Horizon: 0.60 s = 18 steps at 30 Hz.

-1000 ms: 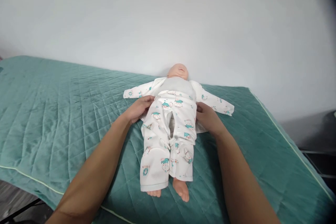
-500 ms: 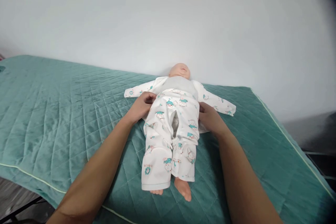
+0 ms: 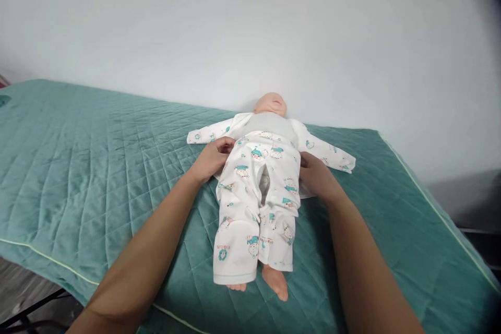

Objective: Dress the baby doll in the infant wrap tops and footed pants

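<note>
One doll (image 3: 270, 123) lies on its back, near the middle of one green quilted cover (image 3: 97, 167), its one head (image 3: 270, 104) toward the wall (image 3: 156, 36) and its two feet (image 3: 276, 282) toward the person. It wears one pair of white printed trousers (image 3: 240, 193), drawn up over the hips to the belly, with one open slit between the two legs. Both trouser legs reach down to the feet: one foot shows only its toes below the hem, the other shows nearly whole. One white printed top (image 3: 329, 152) lies open around the grey torso, its two sleeves spread out to either side, one per side.

Two hands are at work, one on each side of the trousers. The left hand (image 3: 213, 159) is half curled, its fingers at the side of the waist. The right hand (image 3: 319, 177) is bent inward against the opposite hip, above one pale flap of cloth (image 3: 307, 192). The fingertips of both are tucked out of sight, so I cannot tell whether either grips the fabric or merely touches it. At the lower left, dark metal bars (image 3: 35, 305) stand over the floor (image 3: 23, 276).
</note>
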Available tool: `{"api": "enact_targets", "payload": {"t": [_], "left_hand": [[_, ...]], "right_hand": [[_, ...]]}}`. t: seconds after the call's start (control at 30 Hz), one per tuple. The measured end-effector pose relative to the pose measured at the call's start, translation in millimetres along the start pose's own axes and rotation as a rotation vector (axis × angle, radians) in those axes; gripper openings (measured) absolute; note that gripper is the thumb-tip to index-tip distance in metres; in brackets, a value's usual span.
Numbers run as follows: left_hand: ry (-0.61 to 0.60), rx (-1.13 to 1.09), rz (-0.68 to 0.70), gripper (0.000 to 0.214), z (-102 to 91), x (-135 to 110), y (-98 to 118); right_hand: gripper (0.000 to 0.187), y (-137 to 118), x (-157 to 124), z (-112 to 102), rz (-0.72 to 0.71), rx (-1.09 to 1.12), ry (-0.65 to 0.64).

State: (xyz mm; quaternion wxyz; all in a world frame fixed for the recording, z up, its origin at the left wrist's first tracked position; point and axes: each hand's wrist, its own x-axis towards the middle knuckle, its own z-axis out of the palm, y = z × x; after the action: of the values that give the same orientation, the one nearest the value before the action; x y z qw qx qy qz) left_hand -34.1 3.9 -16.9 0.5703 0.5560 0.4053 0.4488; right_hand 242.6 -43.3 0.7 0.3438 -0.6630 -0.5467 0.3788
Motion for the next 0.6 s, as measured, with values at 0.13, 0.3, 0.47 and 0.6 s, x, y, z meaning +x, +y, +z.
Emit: {"api": "enact_targets", "payload": {"t": [0.13, 0.3, 0.47, 0.6], "left_hand": [[0.001, -0.134, -0.003, 0.031, -1.3, 2.3, -2.6], [0.018, -0.201, -0.075, 0.026, -0.3, 2.2, 1.8], [-0.003, -0.230, -0.159, 0.030, 2.6, 1.9, 4.6], [-0.051, -0.220, -0.194, 0.028, 2.2, 2.4, 4.6]], "right_hand": [[0.029, -0.5, 0.7, 0.7, 0.033, 0.017, 0.018], [0.026, 2.3, 2.3, 0.7, 0.029, -0.028, 0.040], [0.029, -0.4, 1.2, 0.6, 0.012, -0.057, 0.037], [0.033, -1.5, 1.9, 0.6, 0.017, -0.075, 0.031]]}}
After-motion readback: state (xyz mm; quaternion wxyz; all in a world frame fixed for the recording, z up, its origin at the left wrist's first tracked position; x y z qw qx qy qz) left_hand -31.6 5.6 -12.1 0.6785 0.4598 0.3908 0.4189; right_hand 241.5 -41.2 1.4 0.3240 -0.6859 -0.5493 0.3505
